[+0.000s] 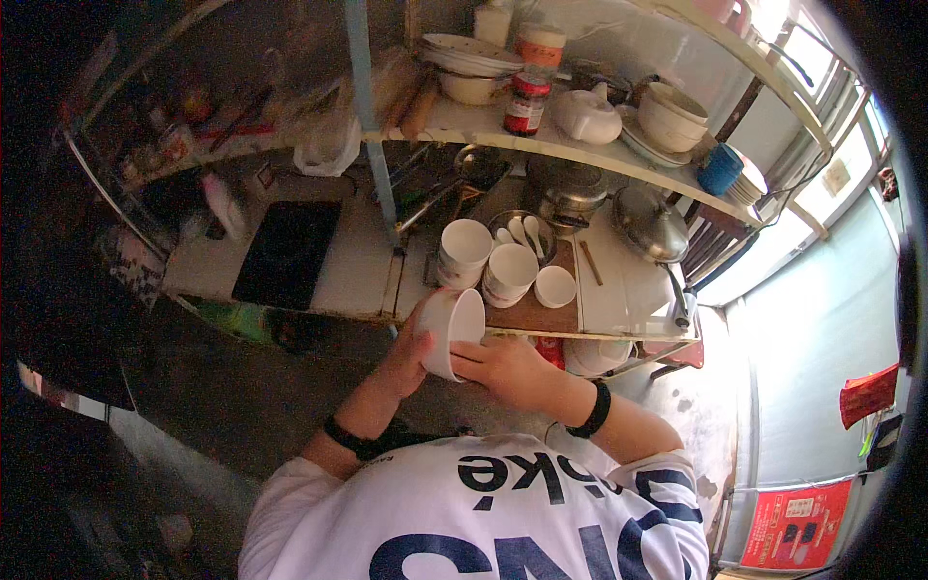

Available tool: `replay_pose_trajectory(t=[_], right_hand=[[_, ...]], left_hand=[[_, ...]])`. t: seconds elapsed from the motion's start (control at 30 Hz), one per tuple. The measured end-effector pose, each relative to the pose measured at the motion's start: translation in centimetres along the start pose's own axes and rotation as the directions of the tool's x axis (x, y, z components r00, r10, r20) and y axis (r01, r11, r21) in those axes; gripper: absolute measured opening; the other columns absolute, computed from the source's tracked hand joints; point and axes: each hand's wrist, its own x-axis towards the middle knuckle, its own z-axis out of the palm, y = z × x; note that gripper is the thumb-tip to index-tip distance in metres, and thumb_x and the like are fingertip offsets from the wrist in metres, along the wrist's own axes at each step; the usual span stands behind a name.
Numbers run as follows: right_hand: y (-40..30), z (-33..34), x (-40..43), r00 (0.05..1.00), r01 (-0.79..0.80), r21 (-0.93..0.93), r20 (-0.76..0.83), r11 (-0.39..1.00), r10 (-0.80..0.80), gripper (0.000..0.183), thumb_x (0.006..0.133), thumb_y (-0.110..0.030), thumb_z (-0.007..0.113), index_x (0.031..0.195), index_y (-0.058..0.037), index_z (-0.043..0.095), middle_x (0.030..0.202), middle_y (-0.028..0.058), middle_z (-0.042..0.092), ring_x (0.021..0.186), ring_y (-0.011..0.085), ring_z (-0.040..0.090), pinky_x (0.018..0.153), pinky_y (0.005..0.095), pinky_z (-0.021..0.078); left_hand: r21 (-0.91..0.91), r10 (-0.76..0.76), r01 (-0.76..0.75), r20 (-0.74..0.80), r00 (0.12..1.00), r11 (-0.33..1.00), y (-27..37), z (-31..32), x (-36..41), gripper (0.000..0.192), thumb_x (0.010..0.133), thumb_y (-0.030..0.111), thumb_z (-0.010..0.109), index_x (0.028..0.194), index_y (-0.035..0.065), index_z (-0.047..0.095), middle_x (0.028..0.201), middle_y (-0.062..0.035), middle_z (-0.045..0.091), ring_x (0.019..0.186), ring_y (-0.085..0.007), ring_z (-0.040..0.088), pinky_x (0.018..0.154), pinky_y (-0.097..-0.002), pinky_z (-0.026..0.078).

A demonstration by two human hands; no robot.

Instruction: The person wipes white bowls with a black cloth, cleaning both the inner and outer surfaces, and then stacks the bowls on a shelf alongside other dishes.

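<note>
A white bowl (437, 335) is tilted on its side in front of my chest, its mouth facing right. My left hand (407, 360) grips its outer wall from the left. My right hand (504, 371) is on the lower right rim, fingers reaching into the mouth; its thumb is hidden. Just beyond, on a brown board (533, 317), stand a tall stack of white bowls (464, 250), a second stack (510, 272) and a lower white bowl (555, 286). Behind them, several white spoons (525, 233) lie in a round metal dish (552, 250).
A steel pot (575, 192) and a lidded pan (652, 225) stand at the back right, near a small brown stick (591, 263). A black cooktop (286, 254) lies left. Overhead, a shelf (464, 130) carries a jar (527, 105), a white teapot (587, 116) and dishes. A blue post (382, 181) rises mid-counter.
</note>
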Motion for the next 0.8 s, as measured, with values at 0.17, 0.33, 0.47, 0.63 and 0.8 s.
replay_pose_trajectory(t=[0.17, 0.33, 0.47, 0.63, 0.8], right_hand=[[0.5, 0.2, -0.6, 0.998, 0.027, -0.386, 0.068, 0.922, -0.001, 0.05, 0.061, -0.014, 0.061, 0.109, -0.0121, 0.048, 0.103, 0.0028, 0.051, 0.07, 0.0222, 0.054, 0.057, 0.0328, 0.0476], [1.0, 1.5, 0.5, 0.999, -0.039, -0.164, -0.039, 0.986, 0.033, 0.036, 0.067, -0.012, 0.061, 0.102, -0.0082, 0.052, 0.089, 0.0052, 0.056, 0.069, 0.0236, 0.055, 0.058, 0.0357, 0.0466], [0.6, 1.5, 3.3, 0.948, -0.152, 0.329, -0.217, 0.932, 0.232, 0.024, 0.077, -0.018, 0.058, 0.099, -0.0096, 0.056, 0.078, 0.0129, 0.06, 0.076, 0.0316, 0.059, 0.065, 0.0393, 0.0478], [0.0, 2.0, 4.5, 0.928, -0.022, 0.438, -0.326, 0.899, 0.181, 0.024, 0.074, -0.02, 0.062, 0.096, -0.0103, 0.057, 0.087, 0.0126, 0.061, 0.076, 0.0342, 0.058, 0.065, 0.038, 0.0487], [-0.6, 0.3, 2.1, 0.974, -0.097, 0.018, -0.202, 0.995, 0.099, 0.037, 0.064, -0.019, 0.068, 0.098, -0.0087, 0.056, 0.092, 0.0064, 0.057, 0.067, 0.0251, 0.058, 0.058, 0.0359, 0.0479]], left_hand=[[-0.052, -0.277, 0.275, -0.055, 0.959, 0.96, 0.2, 0.0, 0.2, 0.071, 0.08, 0.065, 0.03, 0.131, 0.0143, 0.026, 0.118, -0.0117, 0.048, 0.1, -0.0233, 0.054, 0.071, -0.0407, 0.053], [-0.025, -0.416, 0.422, 0.117, 0.902, 0.906, 4.2, -1.2, -1.0, 0.074, 0.08, 0.062, 0.039, 0.134, 0.0146, 0.021, 0.125, -0.0134, 0.042, 0.107, -0.0248, 0.05, 0.072, -0.0399, 0.052], [0.525, 0.192, -0.185, 0.04, 0.98, 0.831, 4.4, -2.0, -0.8, 0.081, 0.077, 0.049, 0.057, 0.135, 0.0137, 0.014, 0.135, -0.0153, 0.026, 0.121, -0.0276, 0.034, 0.09, -0.0425, 0.04], [0.616, 0.156, -0.128, 0.007, 0.988, 0.777, 6.4, 0.2, -0.2, 0.077, 0.077, 0.031, 0.064, 0.134, 0.0108, 0.017, 0.133, -0.0155, 0.025, 0.117, -0.0265, 0.034, 0.095, -0.0419, 0.032], [0.513, 0.046, -0.009, -0.061, 0.997, 0.859, 5.8, 1.3, 1.3, 0.062, 0.08, 0.037, 0.055, 0.129, 0.0089, 0.029, 0.121, -0.0153, 0.04, 0.109, -0.0256, 0.043, 0.09, -0.042, 0.037]])
